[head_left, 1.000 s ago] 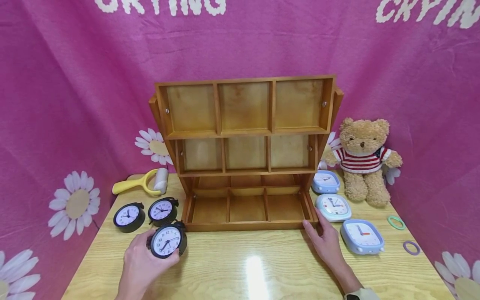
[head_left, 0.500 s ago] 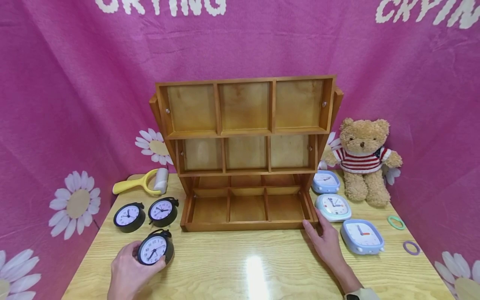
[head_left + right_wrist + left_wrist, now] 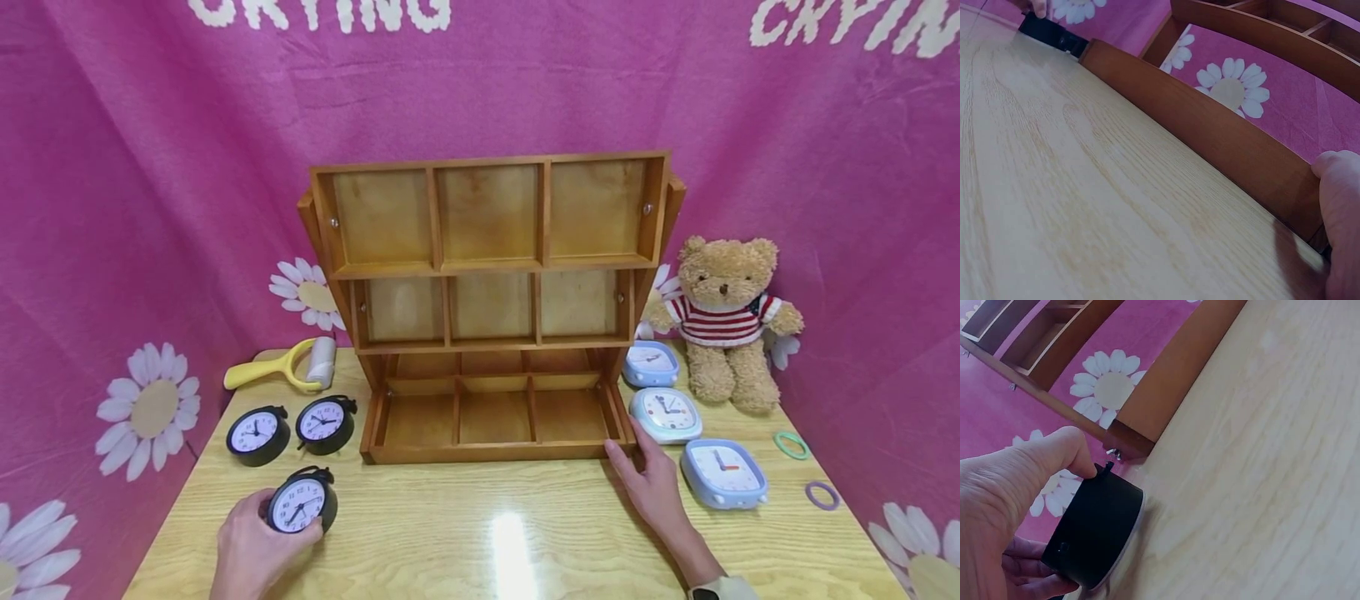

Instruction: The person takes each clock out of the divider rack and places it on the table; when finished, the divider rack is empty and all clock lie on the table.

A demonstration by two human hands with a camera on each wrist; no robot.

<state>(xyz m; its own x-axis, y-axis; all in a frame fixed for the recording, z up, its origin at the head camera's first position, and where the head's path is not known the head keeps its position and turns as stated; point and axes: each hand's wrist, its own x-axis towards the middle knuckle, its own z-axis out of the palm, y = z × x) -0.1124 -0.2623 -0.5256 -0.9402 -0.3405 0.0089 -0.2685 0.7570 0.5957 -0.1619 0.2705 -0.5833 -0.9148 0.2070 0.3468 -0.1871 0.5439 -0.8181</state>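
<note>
My left hand (image 3: 253,537) holds a black round alarm clock (image 3: 298,505) by its sides, thumb on the near right edge, its white dial facing up toward me. In the left wrist view the clock's dark casing (image 3: 1094,525) is between thumb and fingers, close to the tabletop. Two more black alarm clocks (image 3: 257,435) lie just beyond that hand. My right hand (image 3: 651,487) grips the front right corner of a brown wooden tiered shelf (image 3: 487,452), thumb on the front board and fingers along the side. Its compartments hold nothing.
Right of the shelf lie a pale blue-and-white clock (image 3: 666,414) and two blue clocks (image 3: 725,473). A teddy bear (image 3: 723,325) sits behind them; green and purple rings (image 3: 822,496) lie at the right edge. A yellow-handled lint roller (image 3: 281,364) is back left.
My left hand has carried the black alarm clock leftward and toward me, away from the shelf's left front corner. My right hand has stayed on the shelf corner.
</note>
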